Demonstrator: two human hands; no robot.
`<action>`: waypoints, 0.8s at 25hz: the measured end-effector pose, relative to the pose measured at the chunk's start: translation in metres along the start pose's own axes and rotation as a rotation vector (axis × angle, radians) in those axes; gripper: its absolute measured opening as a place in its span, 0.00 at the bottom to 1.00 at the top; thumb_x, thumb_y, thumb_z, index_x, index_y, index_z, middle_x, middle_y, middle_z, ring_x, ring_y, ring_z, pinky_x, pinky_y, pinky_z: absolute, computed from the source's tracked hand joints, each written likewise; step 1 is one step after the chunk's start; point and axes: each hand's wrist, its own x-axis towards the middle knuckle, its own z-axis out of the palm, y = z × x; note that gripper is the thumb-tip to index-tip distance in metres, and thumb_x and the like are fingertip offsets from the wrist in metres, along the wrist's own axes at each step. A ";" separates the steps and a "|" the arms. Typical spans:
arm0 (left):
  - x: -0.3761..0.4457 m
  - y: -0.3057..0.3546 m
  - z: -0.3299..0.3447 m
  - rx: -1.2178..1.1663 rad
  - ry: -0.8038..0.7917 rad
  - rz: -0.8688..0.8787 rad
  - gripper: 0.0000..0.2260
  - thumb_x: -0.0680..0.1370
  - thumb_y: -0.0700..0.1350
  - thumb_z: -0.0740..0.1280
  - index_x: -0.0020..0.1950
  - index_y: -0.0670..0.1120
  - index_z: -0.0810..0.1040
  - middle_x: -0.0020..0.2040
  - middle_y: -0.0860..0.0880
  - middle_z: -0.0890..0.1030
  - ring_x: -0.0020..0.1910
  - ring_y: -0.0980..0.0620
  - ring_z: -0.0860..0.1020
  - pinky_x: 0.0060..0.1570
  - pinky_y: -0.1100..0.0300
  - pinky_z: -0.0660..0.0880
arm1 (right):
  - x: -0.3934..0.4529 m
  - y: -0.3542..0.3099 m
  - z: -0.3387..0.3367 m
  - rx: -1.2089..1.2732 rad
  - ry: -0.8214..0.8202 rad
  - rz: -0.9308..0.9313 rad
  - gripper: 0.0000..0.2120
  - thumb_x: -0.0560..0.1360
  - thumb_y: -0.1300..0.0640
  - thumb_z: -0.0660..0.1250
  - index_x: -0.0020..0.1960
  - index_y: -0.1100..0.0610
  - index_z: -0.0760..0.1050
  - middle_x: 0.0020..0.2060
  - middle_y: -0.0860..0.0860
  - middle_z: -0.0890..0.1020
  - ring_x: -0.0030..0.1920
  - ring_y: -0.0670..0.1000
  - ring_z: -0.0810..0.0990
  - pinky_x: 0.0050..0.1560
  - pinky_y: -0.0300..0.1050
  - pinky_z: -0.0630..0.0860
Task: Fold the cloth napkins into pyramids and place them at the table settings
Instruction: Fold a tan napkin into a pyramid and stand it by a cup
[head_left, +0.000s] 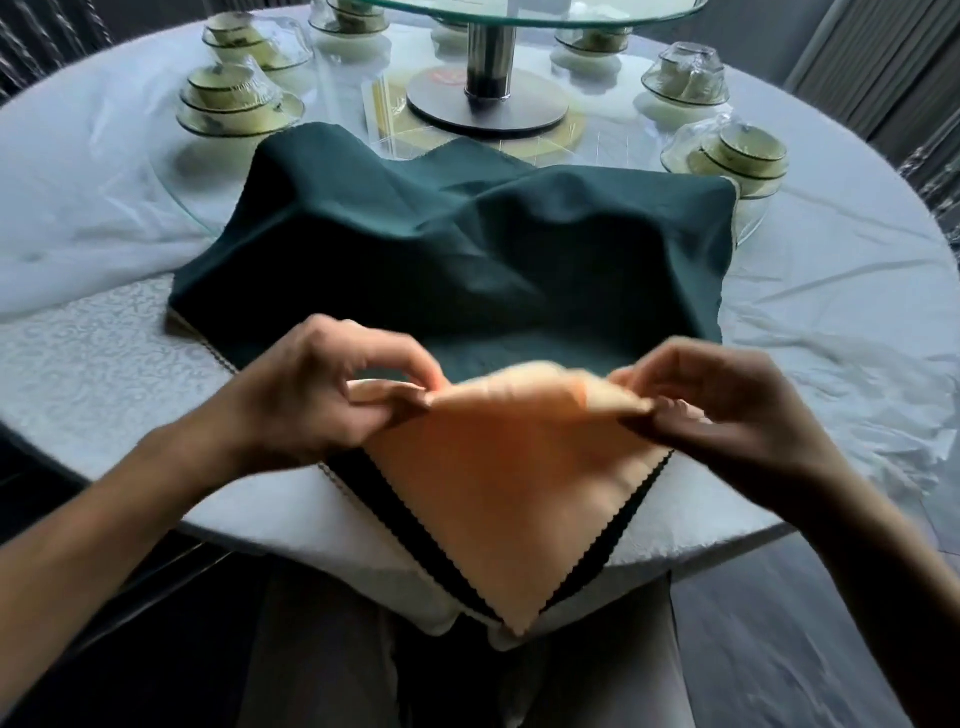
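Peach napkin (511, 488) lies at the near edge of the round desk (104, 374), folded to a triangle: long folded edge on the far side, point toward the person and hanging just past the desk rim. It rests on a dark green cloth (441, 244) with a zigzag-cut border; a band of green shows along both slanted sides of the napkin.

Left hand (332, 395): fingers (400, 402) curled, thumb and forefinger pinching the left corner of the napkin's far edge, raised slightly off the green cloth. Right hand (722, 410): fingers (636, 413) curled likewise, pinching the right corner of the same edge. The far edge sags a little between the two pinches. Some motion blur on both corners; exact layer count in each pinch cannot be told.

Green cloth is rumpled, humped up in the middle and far part, its far edge reaching close to the base of the glass turntable stand (485, 111).

Surroundings: film-wrapped bowl-and-cup sets stand at far left (234, 104) and far right (727, 153), well apart from the hands. White desk covering, wrinkled, lies open to the left and right of the green cloth. The near rim of the desk runs just under the napkin's point.
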 end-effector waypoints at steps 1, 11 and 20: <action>-0.012 -0.003 0.006 0.133 -0.026 0.099 0.06 0.72 0.39 0.71 0.45 0.49 0.84 0.46 0.56 0.85 0.47 0.59 0.82 0.50 0.61 0.76 | -0.012 0.005 0.005 -0.131 -0.024 -0.067 0.08 0.70 0.71 0.74 0.43 0.61 0.79 0.46 0.46 0.86 0.49 0.43 0.83 0.50 0.37 0.76; -0.043 -0.023 0.023 0.341 -0.071 0.140 0.09 0.72 0.43 0.65 0.46 0.50 0.84 0.55 0.58 0.83 0.55 0.55 0.80 0.56 0.51 0.73 | -0.036 0.034 0.028 -0.613 -0.166 -0.240 0.09 0.68 0.60 0.69 0.45 0.48 0.80 0.55 0.37 0.81 0.61 0.42 0.76 0.60 0.46 0.71; 0.025 -0.013 0.063 0.507 -0.246 -0.256 0.31 0.75 0.65 0.44 0.63 0.50 0.76 0.55 0.50 0.77 0.53 0.47 0.75 0.53 0.50 0.70 | 0.045 0.029 0.032 -0.798 -0.255 0.057 0.19 0.71 0.36 0.64 0.55 0.46 0.77 0.47 0.43 0.78 0.47 0.49 0.74 0.51 0.53 0.72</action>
